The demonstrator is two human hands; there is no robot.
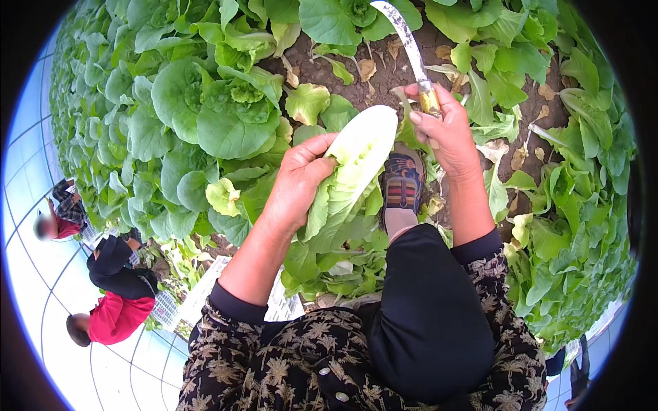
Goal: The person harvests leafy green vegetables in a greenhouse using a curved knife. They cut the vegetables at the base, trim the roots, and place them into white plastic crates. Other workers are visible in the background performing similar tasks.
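My left hand grips a head of leafy greens, its pale, cut base tilted up and to the right and its green leaves hanging toward my lap. My right hand is closed round the yellowish handle of a sickle. The curved, dark-flecked blade points up and away, above the greens and apart from them. A thin pale strip of leaf shows by my right thumb. Fingers hide part of the handle.
Dense leafy plants grow on both sides, with brown soil and withered leaves between them. My shoe stands among the plants. At left are a person in red, another person and a white crate.
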